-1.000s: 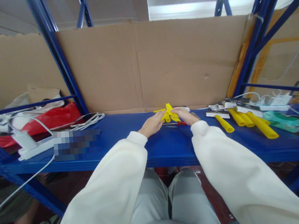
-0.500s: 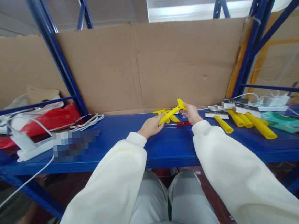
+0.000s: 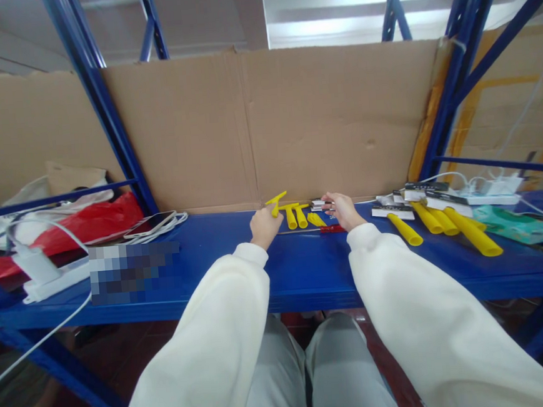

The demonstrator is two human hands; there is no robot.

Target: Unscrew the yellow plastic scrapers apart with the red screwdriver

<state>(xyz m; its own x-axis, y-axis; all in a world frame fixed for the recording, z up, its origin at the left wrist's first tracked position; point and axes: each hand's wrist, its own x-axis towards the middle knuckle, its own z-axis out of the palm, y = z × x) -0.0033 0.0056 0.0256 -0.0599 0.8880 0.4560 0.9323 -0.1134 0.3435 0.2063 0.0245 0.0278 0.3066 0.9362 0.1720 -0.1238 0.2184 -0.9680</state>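
Observation:
My left hand (image 3: 264, 226) is closed round a yellow T-shaped scraper handle (image 3: 276, 202), its crosspiece showing above the fingers. Just right of it, two similar yellow T-shaped handles (image 3: 296, 218) lie on the blue shelf, with another yellow piece (image 3: 316, 219) beside them. My right hand (image 3: 342, 210) hovers over the back of the shelf, fingertips drawn together near a small pale and dark packet (image 3: 317, 204); what they pinch is too small to make out. Below that hand rests a screwdriver with a red handle (image 3: 332, 229), its thin shaft pointing left.
At right, several yellow-handled scrapers (image 3: 406, 230) lie beside black-and-white boxes (image 3: 392, 212) and a green plastic pack (image 3: 512, 225). White power strips stand at both ends. A red bag (image 3: 89, 224) and a phone with cable (image 3: 153, 225) lie left. Cardboard (image 3: 293, 126) backs the shelf.
My hands have parted: the right has let go of the scraper's head end and moved back to the small packet. My left hand has turned the scraper more upright and drawn it left.

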